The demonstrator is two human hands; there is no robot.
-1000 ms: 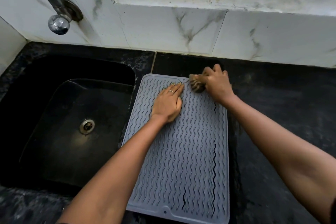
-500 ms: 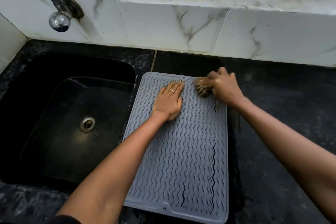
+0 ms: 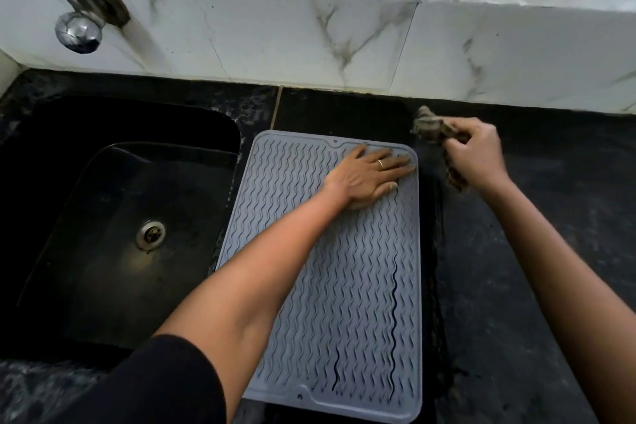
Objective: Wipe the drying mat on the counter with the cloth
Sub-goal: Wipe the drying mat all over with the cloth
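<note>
A grey drying mat point(image 3: 344, 286) with wavy ridges lies on the black counter, just right of the sink. My left hand point(image 3: 370, 175) presses flat on the mat's far right corner, fingers spread, a ring on one finger. My right hand point(image 3: 476, 157) is off the mat, above the bare counter to its right, closed around a crumpled brown patterned cloth point(image 3: 430, 129). One end of the cloth sticks out to the left of the fist and another hangs below the palm.
A black sink point(image 3: 113, 217) with a metal drain point(image 3: 150, 234) sits left of the mat. A chrome tap point(image 3: 77, 29) juts from the white marble wall point(image 3: 309, 45) behind. Black counter point(image 3: 550, 234) stretches to the right.
My right hand has carried the cloth off the mat's far edge, rightwards over the counter. My left hand has slid right along the mat to its far right corner.
</note>
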